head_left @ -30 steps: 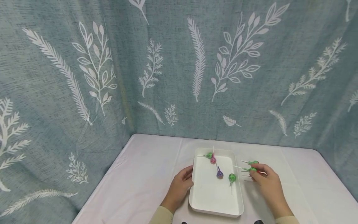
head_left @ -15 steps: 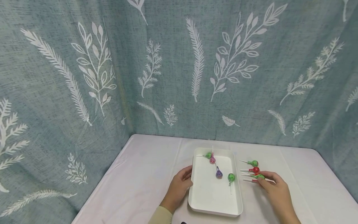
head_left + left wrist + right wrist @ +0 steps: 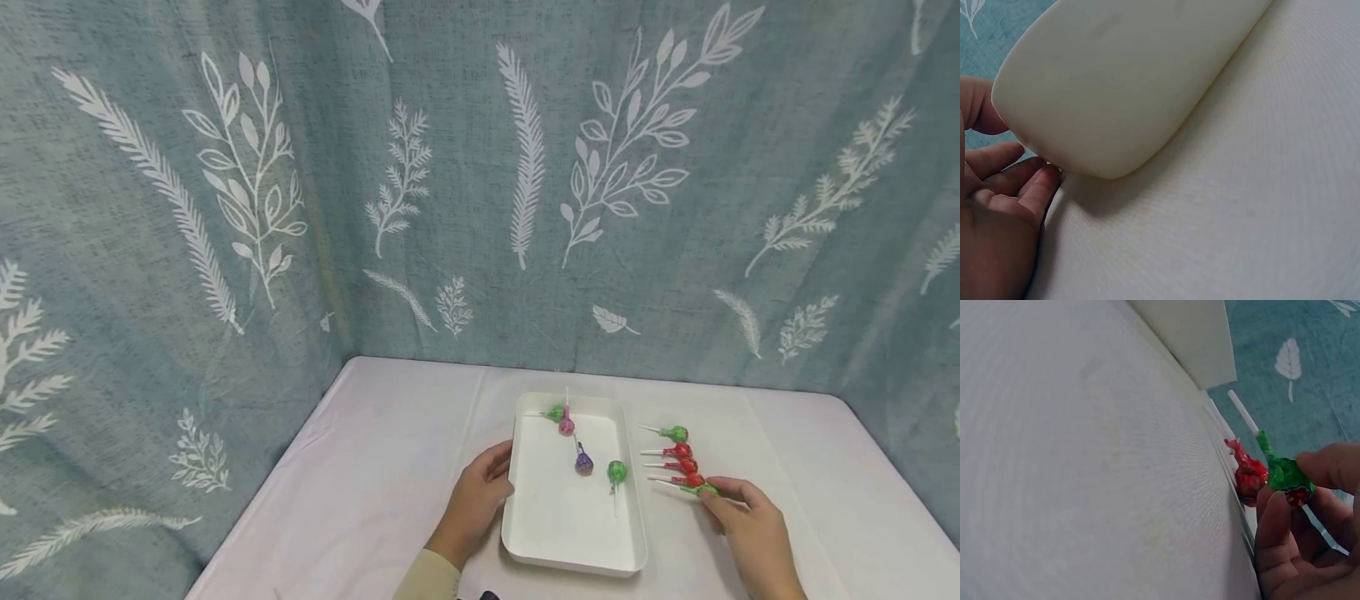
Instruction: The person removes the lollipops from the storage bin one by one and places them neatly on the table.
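Note:
My right hand (image 3: 753,529) pinches a green-wrapped lollipop (image 3: 1284,472) by its candy head, stick pointing left. It is at the near end of a column of lollipops right of the tray, close beside a red lollipop (image 3: 1250,481). Farther up the column lie two more red lollipops, including one (image 3: 679,451), and a green lollipop (image 3: 678,433) at the far end. The white tray (image 3: 562,525) lies on the table, its left side held by my left hand (image 3: 474,500), as the left wrist view also shows. The tray's underside is hidden.
Inside the tray are a green lollipop (image 3: 555,412), a pink lollipop (image 3: 566,426), a purple lollipop (image 3: 584,462) and another green lollipop (image 3: 617,472). A white cloth covers the table (image 3: 390,433). Teal curtains (image 3: 450,192) with white leaf patterns hang behind and to the left.
My right hand has carried the green lollipop nearer and slightly right, from beside the upper part of the column to its near end. The red lollipops are now uncovered. The left hand keeps its place.

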`<action>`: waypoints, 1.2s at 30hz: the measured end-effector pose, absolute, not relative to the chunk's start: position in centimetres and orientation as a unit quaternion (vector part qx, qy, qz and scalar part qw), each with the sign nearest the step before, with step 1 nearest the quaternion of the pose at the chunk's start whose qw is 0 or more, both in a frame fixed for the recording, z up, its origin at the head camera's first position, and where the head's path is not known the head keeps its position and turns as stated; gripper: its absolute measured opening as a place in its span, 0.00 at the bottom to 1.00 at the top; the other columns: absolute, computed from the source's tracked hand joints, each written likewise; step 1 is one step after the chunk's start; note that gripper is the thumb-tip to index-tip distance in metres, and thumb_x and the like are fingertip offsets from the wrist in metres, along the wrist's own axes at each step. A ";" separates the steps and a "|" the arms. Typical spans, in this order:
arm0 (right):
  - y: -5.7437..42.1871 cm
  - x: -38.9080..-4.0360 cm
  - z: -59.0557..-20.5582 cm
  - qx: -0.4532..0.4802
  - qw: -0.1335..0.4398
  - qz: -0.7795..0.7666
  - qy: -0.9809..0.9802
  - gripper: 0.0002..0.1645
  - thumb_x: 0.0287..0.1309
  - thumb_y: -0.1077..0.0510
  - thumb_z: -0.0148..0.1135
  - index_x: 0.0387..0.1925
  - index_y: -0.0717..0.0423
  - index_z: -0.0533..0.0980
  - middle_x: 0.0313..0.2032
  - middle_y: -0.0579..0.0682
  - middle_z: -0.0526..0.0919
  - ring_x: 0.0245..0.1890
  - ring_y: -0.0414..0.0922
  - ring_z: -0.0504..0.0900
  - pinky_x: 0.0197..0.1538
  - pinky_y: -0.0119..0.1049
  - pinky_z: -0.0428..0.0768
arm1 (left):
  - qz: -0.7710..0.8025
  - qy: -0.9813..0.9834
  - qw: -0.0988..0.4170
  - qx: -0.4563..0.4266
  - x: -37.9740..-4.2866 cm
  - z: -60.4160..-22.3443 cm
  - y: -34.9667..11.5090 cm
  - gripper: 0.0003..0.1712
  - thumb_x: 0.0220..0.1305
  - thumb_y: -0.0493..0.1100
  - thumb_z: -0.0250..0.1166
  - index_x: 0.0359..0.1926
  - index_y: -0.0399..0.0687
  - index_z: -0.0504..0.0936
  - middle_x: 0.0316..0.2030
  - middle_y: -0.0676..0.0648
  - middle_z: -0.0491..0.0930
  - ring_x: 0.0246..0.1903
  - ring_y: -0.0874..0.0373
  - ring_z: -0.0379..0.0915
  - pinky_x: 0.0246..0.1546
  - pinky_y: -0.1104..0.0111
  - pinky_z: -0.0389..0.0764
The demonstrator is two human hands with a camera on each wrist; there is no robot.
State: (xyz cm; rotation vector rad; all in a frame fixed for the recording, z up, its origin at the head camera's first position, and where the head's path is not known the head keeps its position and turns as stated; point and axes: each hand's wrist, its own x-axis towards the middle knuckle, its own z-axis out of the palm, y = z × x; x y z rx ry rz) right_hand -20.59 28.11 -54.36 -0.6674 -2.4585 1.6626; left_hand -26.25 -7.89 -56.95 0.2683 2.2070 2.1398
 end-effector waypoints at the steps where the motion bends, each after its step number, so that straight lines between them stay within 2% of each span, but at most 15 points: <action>1: 28.1 -20.6 -54.5 -0.220 0.051 0.544 -0.808 0.29 0.78 0.51 0.62 0.69 0.65 0.73 0.62 0.65 0.81 0.46 0.47 0.85 0.38 0.33 0.86 | 0.692 0.716 0.027 0.086 -26.2 -56.9 -7.9 0.41 0.60 0.29 0.59 0.77 0.34 0.71 0.73 0.38 0.74 0.73 0.41 0.70 0.73 0.53 0.72; 15: 28.1 -20.8 -55.0 -0.192 0.062 0.520 -0.830 0.27 0.77 0.54 0.63 0.67 0.68 0.74 0.59 0.67 0.83 0.43 0.46 0.85 0.37 0.30 0.86 | 0.692 0.718 0.026 0.074 -26.1 -56.5 -7.9 0.41 0.60 0.29 0.60 0.77 0.34 0.71 0.73 0.37 0.74 0.73 0.40 0.70 0.73 0.51 0.73; 25: 28.2 -20.6 -54.9 -0.179 0.067 0.513 -0.837 0.27 0.76 0.56 0.62 0.67 0.70 0.74 0.53 0.64 0.85 0.41 0.46 0.85 0.36 0.30 0.85 | 0.695 0.715 0.022 0.074 -25.8 -56.3 -7.7 0.42 0.58 0.29 0.60 0.77 0.33 0.71 0.73 0.36 0.74 0.73 0.40 0.70 0.73 0.52 0.73; 36: 28.5 -20.8 -55.1 -0.179 0.062 0.512 -0.838 0.27 0.76 0.56 0.63 0.68 0.70 0.73 0.57 0.66 0.83 0.44 0.48 0.85 0.37 0.29 0.86 | 0.695 0.714 0.018 0.081 -25.8 -56.4 -7.6 0.41 0.60 0.29 0.60 0.77 0.31 0.70 0.73 0.35 0.73 0.73 0.38 0.70 0.73 0.49 0.73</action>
